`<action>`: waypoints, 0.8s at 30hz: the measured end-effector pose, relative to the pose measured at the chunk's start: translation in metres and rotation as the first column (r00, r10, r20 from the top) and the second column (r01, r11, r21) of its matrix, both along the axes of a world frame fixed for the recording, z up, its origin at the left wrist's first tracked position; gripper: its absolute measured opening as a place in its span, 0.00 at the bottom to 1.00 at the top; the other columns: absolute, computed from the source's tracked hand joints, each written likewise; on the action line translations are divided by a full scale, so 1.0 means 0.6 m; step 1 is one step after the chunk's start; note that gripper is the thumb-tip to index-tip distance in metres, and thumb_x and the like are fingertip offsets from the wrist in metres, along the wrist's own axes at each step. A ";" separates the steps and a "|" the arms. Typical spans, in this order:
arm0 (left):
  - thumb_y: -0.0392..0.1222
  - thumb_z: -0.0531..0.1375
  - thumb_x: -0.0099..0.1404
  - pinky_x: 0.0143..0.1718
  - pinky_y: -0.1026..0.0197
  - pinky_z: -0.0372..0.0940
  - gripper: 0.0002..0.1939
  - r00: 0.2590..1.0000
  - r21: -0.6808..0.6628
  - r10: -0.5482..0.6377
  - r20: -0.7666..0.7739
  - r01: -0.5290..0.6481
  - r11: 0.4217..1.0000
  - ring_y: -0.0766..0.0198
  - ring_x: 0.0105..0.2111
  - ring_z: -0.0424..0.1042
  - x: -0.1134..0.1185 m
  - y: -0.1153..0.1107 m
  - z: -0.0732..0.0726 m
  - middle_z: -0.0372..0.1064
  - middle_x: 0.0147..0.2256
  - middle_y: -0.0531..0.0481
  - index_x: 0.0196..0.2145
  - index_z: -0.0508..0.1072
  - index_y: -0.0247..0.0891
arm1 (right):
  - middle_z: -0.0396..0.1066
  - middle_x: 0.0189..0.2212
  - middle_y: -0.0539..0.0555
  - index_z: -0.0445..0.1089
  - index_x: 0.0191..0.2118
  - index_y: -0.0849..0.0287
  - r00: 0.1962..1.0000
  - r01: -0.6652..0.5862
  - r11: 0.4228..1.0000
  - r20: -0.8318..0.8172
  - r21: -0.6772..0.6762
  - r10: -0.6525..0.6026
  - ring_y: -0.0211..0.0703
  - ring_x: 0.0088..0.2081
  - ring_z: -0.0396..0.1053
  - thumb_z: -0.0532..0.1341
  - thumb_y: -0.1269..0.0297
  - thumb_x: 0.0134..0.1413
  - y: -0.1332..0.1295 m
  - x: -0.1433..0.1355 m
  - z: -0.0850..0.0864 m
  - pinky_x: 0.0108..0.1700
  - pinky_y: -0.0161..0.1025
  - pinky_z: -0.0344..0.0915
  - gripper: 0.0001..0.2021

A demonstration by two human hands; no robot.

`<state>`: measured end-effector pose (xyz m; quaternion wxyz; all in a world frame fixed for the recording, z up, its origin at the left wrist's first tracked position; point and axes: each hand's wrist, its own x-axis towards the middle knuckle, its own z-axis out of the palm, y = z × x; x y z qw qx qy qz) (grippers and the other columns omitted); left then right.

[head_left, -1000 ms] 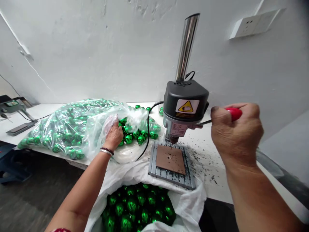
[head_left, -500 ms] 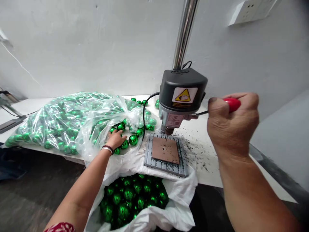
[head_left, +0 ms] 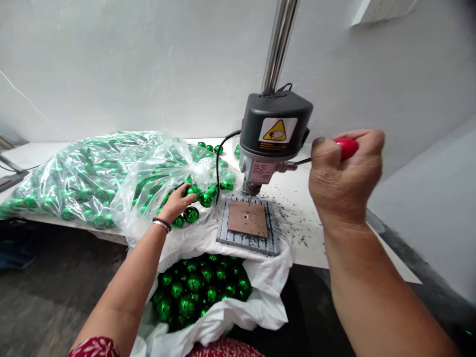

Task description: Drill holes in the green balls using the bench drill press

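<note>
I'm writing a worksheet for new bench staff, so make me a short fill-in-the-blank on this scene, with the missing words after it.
The right hand grips a ____ knob.
The left hand is beside balls coloured ____.
The yellow sign on the drill has the shape of a ____.
The open sack, nearer the camera than the drill, is coloured ____.

Missing words: red; green; triangle; white.
</note>
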<state>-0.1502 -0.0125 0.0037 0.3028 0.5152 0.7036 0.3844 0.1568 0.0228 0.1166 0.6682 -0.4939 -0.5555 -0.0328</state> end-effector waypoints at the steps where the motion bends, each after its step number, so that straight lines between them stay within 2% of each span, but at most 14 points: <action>1: 0.47 0.61 0.59 0.37 0.61 0.69 0.31 0.985 0.044 -0.006 0.174 -0.002 0.999 0.63 0.32 0.75 0.005 -0.008 0.004 0.75 0.39 0.49 0.60 0.67 0.38 | 0.63 0.29 0.47 0.61 0.36 0.61 1.000 0.000 1.000 0.002 0.002 0.000 0.27 0.30 0.60 0.58 0.60 0.56 0.000 0.000 0.000 0.36 0.32 0.61 0.10; 3: 0.49 0.60 0.60 0.34 0.61 0.69 0.31 0.878 0.058 -0.035 0.477 0.009 0.998 0.64 0.30 0.75 0.017 -0.023 0.012 0.75 0.39 0.49 0.60 0.65 0.41 | 0.62 0.30 0.47 0.60 0.36 0.61 1.000 0.001 1.000 0.006 -0.002 -0.001 0.27 0.30 0.60 0.58 0.60 0.57 -0.002 -0.001 0.002 0.37 0.32 0.61 0.10; 6: 0.55 0.54 0.65 0.32 0.60 0.69 0.27 0.711 0.020 -0.054 0.701 0.056 0.998 0.60 0.33 0.77 0.042 -0.038 0.016 0.76 0.41 0.44 0.58 0.67 0.40 | 0.62 0.30 0.48 0.60 0.35 0.61 1.000 -0.002 0.999 -0.012 -0.037 0.002 0.29 0.30 0.59 0.58 0.61 0.55 -0.006 -0.004 0.008 0.37 0.32 0.61 0.09; 8: 0.58 0.51 0.67 0.34 0.58 0.69 0.27 0.669 0.005 -0.064 0.740 0.089 0.996 0.56 0.38 0.78 0.061 -0.043 0.014 0.76 0.43 0.41 0.56 0.68 0.40 | 0.63 0.30 0.48 0.59 0.35 0.60 1.000 -0.007 0.997 -0.031 -0.072 0.005 0.30 0.30 0.59 0.59 0.63 0.53 -0.010 -0.006 0.011 0.37 0.33 0.61 0.08; 11: 0.59 0.54 0.67 0.35 0.58 0.69 0.26 0.627 -0.005 -0.094 0.773 0.154 0.988 0.55 0.42 0.78 0.089 -0.047 0.007 0.75 0.48 0.42 0.57 0.66 0.43 | 0.62 0.31 0.49 0.58 0.34 0.60 0.999 -0.025 0.995 -0.043 -0.096 0.021 0.31 0.31 0.59 0.59 0.63 0.53 -0.014 -0.007 0.014 0.38 0.34 0.62 0.08; 16: 0.55 0.62 0.64 0.37 0.59 0.70 0.29 0.502 -0.053 -0.077 0.862 0.239 0.970 0.60 0.39 0.78 0.132 -0.046 -0.002 0.74 0.48 0.45 0.60 0.64 0.47 | 0.60 0.31 0.48 0.58 0.34 0.61 0.997 -0.058 0.996 -0.051 -0.064 0.055 0.29 0.31 0.58 0.59 0.65 0.54 -0.017 -0.006 0.014 0.39 0.33 0.62 0.08; 18: 0.49 0.66 0.61 0.38 0.60 0.71 0.29 0.500 -0.063 -0.082 0.862 0.266 0.962 0.62 0.38 0.77 0.149 -0.041 -0.006 0.75 0.47 0.46 0.57 0.67 0.45 | 0.60 0.31 0.48 0.57 0.35 0.61 0.997 -0.064 0.996 -0.043 -0.057 0.062 0.28 0.31 0.58 0.58 0.65 0.55 -0.018 -0.006 0.012 0.39 0.32 0.63 0.07; 20: 0.43 0.68 0.58 0.39 0.61 0.70 0.26 0.552 -0.056 -0.119 0.825 0.290 0.955 0.64 0.38 0.75 0.167 -0.032 -0.012 0.75 0.46 0.45 0.54 0.70 0.40 | 0.60 0.31 0.47 0.57 0.35 0.61 0.997 -0.073 0.996 -0.036 -0.055 0.071 0.27 0.31 0.57 0.57 0.66 0.56 -0.017 -0.006 0.011 0.39 0.31 0.63 0.07; 22: 0.41 0.67 0.57 0.39 0.62 0.69 0.23 0.666 -0.032 -0.173 0.726 0.283 0.959 0.64 0.39 0.74 0.182 -0.020 -0.020 0.75 0.45 0.44 0.50 0.73 0.36 | 0.58 0.31 0.47 0.57 0.35 0.61 0.996 -0.080 0.995 -0.032 -0.052 0.078 0.27 0.31 0.57 0.58 0.67 0.56 -0.017 -0.005 0.011 0.40 0.31 0.63 0.07; 24: 0.42 0.66 0.57 0.40 0.62 0.69 0.21 0.808 0.001 -0.213 0.549 0.254 0.967 0.63 0.39 0.73 0.195 -0.009 -0.029 0.75 0.43 0.46 0.48 0.75 0.35 | 0.58 0.30 0.46 0.56 0.35 0.61 0.996 -0.083 0.995 -0.022 -0.050 0.082 0.26 0.31 0.57 0.57 0.67 0.57 -0.016 -0.005 0.011 0.40 0.30 0.62 0.07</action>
